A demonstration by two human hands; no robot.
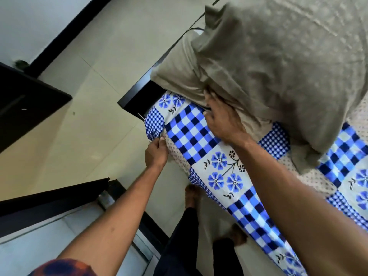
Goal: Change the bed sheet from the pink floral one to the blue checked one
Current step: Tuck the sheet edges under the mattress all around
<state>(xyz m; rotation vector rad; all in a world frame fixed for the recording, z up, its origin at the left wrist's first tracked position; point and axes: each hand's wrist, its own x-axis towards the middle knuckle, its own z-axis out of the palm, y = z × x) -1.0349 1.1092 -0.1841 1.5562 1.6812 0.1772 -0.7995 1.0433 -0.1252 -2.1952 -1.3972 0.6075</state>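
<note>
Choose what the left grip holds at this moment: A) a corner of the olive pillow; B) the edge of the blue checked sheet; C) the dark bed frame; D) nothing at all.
B: the left grip pinches the edge of the blue checked sheet at the side of the mattress, while the right grip rests against the olive pillow.

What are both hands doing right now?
Left hand: pinches the edge of the blue checked sheet.
Right hand: open, straight fingers pushing against the grey pillow.
</note>
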